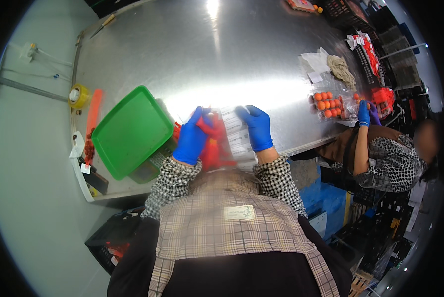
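Metal table edge (pixel 306 144) near right hand (pixel 257 129).

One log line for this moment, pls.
left hand: grips red netting | right hand: fingertips at white label sheet, grip unclear | left side: green plastic tray

Reflective metal bench (pixel 172 54), on which lay a knife (pixel 107 21), a beige cloth (pixel 341 71) and packed round orange produce (pixel 327 105).
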A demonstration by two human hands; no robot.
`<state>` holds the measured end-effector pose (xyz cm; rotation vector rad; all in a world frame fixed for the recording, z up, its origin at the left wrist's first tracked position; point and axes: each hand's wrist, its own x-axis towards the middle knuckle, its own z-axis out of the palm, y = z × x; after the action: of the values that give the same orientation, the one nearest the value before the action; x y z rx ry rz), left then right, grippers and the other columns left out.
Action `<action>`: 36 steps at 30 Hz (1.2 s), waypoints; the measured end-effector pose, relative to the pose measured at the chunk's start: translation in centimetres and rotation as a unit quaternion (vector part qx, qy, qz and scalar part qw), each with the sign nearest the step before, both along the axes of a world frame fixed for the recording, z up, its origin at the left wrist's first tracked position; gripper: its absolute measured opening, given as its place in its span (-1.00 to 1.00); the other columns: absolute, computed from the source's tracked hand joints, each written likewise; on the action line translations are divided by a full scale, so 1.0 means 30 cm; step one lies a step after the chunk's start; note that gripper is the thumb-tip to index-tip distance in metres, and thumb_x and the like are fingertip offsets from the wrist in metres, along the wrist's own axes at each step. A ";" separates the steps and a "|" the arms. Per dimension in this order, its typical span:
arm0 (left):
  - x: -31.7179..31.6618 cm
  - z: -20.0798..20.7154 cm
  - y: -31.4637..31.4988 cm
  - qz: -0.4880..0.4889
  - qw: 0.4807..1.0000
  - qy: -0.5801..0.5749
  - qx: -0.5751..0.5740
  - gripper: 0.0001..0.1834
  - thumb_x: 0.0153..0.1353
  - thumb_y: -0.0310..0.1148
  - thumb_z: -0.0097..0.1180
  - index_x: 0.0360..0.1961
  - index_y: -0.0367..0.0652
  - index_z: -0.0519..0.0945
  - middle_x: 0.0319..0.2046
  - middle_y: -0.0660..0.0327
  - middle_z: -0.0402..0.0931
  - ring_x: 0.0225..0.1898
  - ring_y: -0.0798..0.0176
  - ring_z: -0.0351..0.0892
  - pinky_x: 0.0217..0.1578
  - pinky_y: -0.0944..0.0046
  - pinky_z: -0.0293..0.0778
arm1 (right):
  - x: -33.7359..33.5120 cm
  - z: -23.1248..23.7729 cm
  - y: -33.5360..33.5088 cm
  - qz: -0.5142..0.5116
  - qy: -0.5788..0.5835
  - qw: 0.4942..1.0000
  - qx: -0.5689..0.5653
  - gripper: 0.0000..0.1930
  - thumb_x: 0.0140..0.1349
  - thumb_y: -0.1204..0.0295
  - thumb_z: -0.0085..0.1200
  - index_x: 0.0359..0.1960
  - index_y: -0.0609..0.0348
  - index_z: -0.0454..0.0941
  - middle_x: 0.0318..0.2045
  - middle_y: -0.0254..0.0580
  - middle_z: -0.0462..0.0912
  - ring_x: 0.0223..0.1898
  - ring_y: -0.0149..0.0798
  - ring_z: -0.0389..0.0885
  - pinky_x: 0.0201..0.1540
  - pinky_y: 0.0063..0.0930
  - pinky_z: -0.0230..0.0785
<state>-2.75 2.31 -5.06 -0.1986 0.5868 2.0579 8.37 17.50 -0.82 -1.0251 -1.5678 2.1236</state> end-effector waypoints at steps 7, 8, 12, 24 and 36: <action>0.020 -0.014 0.001 -0.055 0.988 0.074 -0.121 -0.87 0.39 -0.47 0.00 -0.36 -0.19 0.46 -0.53 0.35 0.32 -0.43 0.42 0.32 -0.39 0.41 0.30 | -0.024 -0.032 -0.021 0.020 -0.002 1.000 0.004 -0.82 0.26 0.37 0.24 -0.23 0.22 0.69 -0.44 -0.42 0.65 -0.43 -0.53 0.54 -0.34 -0.64 0.40; 0.021 -0.019 0.000 -0.055 0.988 0.082 -0.118 -0.87 0.38 -0.48 0.01 -0.37 -0.18 0.46 -0.53 0.35 0.32 -0.45 0.43 0.32 -0.40 0.42 0.30 | -0.024 -0.043 -0.017 0.024 -0.010 1.000 0.004 -0.82 0.26 0.37 0.24 -0.23 0.23 0.69 -0.43 -0.42 0.65 -0.42 -0.53 0.55 -0.33 -0.64 0.40; 0.017 -0.003 0.005 -0.026 0.997 -0.037 -0.069 -0.89 0.36 -0.50 0.04 -0.37 -0.17 0.50 -0.53 0.35 0.36 -0.48 0.45 0.34 -0.42 0.44 0.30 | -0.023 -0.071 -0.006 -0.007 -0.007 0.999 0.032 -0.79 0.25 0.34 0.26 -0.22 0.24 0.68 -0.41 -0.37 0.67 -0.40 -0.51 0.57 -0.32 -0.62 0.43; 0.058 -0.039 0.024 0.023 0.976 0.128 -0.172 -0.75 0.38 -0.43 0.03 -0.03 -0.33 0.62 -0.30 0.29 0.58 -0.28 0.43 0.50 -0.20 0.44 0.42 | -0.030 -0.024 -0.067 -0.020 0.006 1.000 -0.008 -0.76 0.23 0.24 0.28 -0.31 0.18 0.65 -0.50 -0.41 0.58 -0.51 -0.51 0.48 -0.45 -0.61 0.36; 0.080 -0.034 0.007 0.007 0.931 0.285 -0.226 -0.79 0.35 -0.51 -0.03 -0.12 -0.34 0.62 -0.34 0.26 0.50 -0.26 0.37 0.46 -0.12 0.39 0.40 | -0.033 -0.005 -0.055 -0.012 -0.012 1.000 0.001 -0.75 0.22 0.23 0.28 -0.32 0.18 0.64 -0.48 -0.38 0.58 -0.50 -0.50 0.49 -0.43 -0.61 0.36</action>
<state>-0.36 2.52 -6.08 0.1435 1.4219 1.9602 7.37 15.86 -0.98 -1.0666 -1.5606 2.1007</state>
